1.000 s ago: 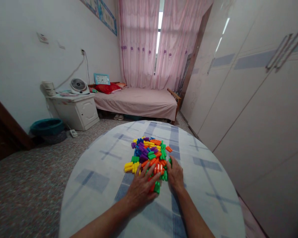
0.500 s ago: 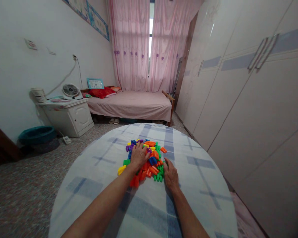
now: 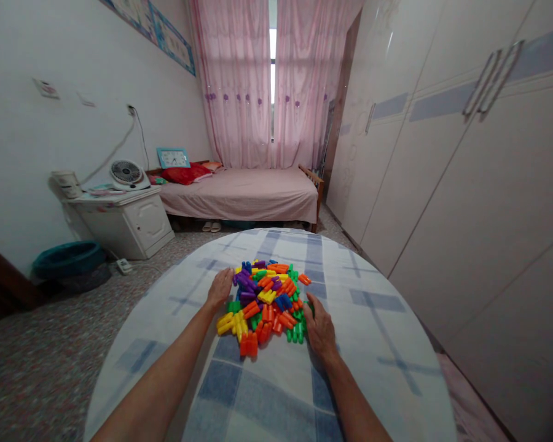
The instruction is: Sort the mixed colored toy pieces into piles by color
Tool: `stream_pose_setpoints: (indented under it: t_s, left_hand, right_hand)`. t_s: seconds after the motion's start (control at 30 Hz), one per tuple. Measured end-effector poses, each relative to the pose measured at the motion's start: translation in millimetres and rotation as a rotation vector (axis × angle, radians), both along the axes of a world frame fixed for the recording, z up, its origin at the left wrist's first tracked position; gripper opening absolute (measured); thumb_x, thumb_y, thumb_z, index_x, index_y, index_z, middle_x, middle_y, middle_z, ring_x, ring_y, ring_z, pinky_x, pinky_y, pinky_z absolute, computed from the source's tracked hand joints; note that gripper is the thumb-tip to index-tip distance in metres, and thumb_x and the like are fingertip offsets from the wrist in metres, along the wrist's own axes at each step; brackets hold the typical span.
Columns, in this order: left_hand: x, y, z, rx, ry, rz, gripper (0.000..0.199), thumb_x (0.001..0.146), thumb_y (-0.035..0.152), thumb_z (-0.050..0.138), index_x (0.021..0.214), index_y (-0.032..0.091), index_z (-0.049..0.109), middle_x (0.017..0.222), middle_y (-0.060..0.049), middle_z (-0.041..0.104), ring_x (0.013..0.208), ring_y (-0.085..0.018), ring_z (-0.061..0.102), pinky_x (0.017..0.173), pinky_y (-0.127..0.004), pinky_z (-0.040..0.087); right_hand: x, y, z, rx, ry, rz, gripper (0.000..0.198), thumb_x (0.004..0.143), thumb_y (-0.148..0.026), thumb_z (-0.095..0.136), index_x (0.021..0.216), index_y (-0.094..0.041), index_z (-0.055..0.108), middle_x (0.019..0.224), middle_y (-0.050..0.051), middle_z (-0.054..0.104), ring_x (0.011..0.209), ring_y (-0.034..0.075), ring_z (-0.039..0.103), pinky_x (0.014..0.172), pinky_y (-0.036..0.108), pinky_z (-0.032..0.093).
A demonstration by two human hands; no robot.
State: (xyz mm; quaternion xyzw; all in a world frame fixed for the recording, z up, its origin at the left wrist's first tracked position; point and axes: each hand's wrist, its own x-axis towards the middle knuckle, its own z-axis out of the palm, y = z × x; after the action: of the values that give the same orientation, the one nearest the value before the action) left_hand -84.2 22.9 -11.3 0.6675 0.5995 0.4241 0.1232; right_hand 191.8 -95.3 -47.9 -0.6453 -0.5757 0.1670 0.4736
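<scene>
Head view: the clock (image 3: pixel 173 158) with the light-blue frame, by the bed (image 3: pixel 258 193), has dial marks too small to read, and the reddish marks on the wall plate (image 3: pixel 47 89) are likewise illegible. Glossy plastic pieces (image 3: pixel 267 296) in orange, yellow, green, blue and purple, many shaped like rounded tubes joined side by side, lie heaped at odd angles on the blue-and-white checked tablecloth (image 3: pixel 258 393), between the two hands. One orange piece (image 3: pixel 305 279) lies just off the heap's far right. The left hand (image 3: pixel 221 287) lies loosely extended along the heap's left edge, beside purple pieces, clasping nothing visible. The right hand (image 3: pixel 320 325) curves against green pieces opposite; whether it grasps one, I cannot tell.
</scene>
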Motion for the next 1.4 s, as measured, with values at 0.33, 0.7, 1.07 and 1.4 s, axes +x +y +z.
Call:
stream_pose_setpoints:
  t_s: [0.33,0.7,1.07,1.4]
  left_hand:
    - [37,13,5.5,-0.283,-0.278,-0.345,0.059,0.087,0.061,0.025,0.074,0.014,0.059,0.056,-0.007,0.065,0.055,-0.018,0.061,0.06,-0.033,0.051]
    - [18,-20,12.5,-0.138,-0.158,-0.165,0.05,0.084,0.053,0.036,0.107,0.015,0.06,0.12,-0.012,0.061,0.121,-0.026,0.048,0.107,-0.043,0.033]
    - [15,-173,-23.5,-0.039,0.561,-0.248,0.101,0.06,0.055,0.07,0.145,0.032,0.021,0.152,-0.013,0.024,0.137,-0.04,0.022,0.103,-0.063,0.026]
    - [65,-122,-5.1,0.093,0.532,-0.028,0.087,0.068,0.062,0.062,0.14,0.021,0.036,0.149,-0.018,0.027,0.138,-0.039,0.02,0.105,-0.064,0.019]
  right_hand:
    - [0,-1,4,-0.024,0.031,-0.01,0.05,0.088,-0.045,0.034,0.123,-0.015,0.055,0.123,0.011,0.06,0.112,0.022,0.055,0.1,0.037,0.038]
    - [1,-2,9,-0.026,0.078,0.022,0.047,0.09,-0.044,0.032,0.121,-0.018,0.056,0.119,0.008,0.062,0.108,0.021,0.057,0.096,0.035,0.04]
    - [-2,-1,9,-0.022,0.045,0.004,0.046,0.088,-0.041,0.033,0.12,-0.018,0.056,0.118,0.008,0.063,0.106,0.021,0.058,0.095,0.035,0.04]
    - [3,-5,7,-0.005,0.104,-0.015,0.048,0.087,-0.045,0.035,0.118,-0.017,0.058,0.118,0.009,0.063,0.108,0.021,0.057,0.097,0.035,0.04]
